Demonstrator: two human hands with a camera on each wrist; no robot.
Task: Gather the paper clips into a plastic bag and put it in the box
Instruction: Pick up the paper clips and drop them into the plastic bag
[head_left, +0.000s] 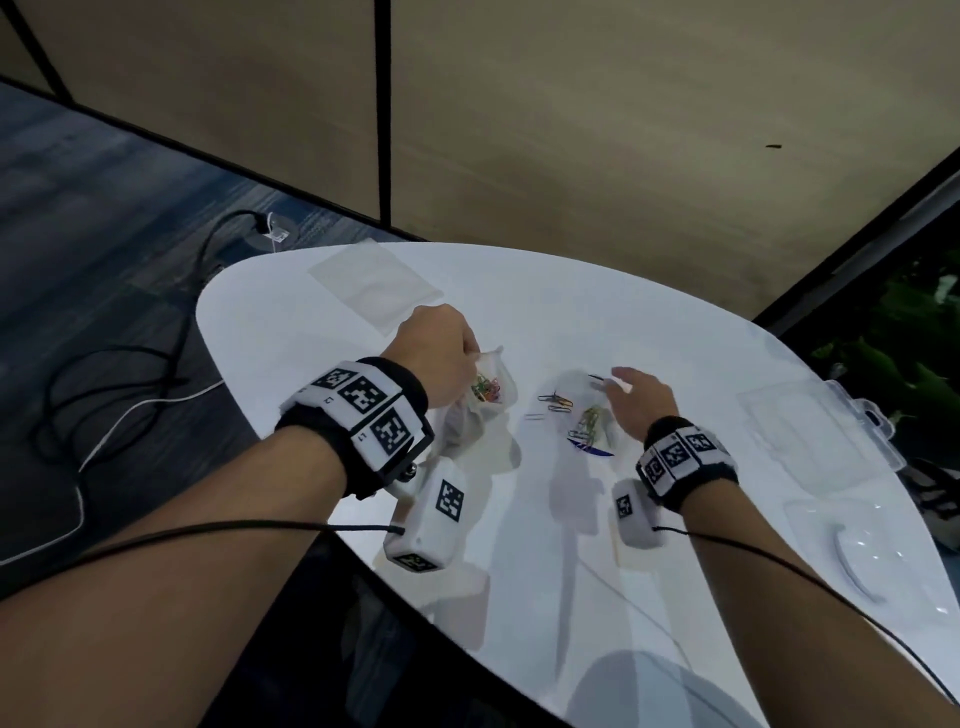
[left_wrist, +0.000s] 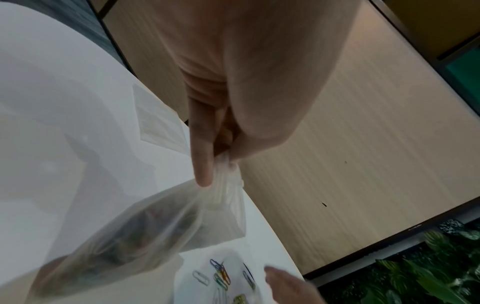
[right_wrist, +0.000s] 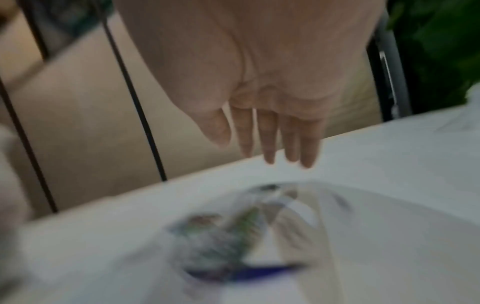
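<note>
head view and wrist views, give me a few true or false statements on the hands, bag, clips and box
1. The left hand pinches a plastic bag with paper clips inside. True.
2. The right hand grips a paper clip. False: its fingers are straight and hold nothing.
3. Loose paper clips lie on the table between the hands. True.
4. The bag already sits in the clear box. False: the left hand holds it, apart from the box.
</note>
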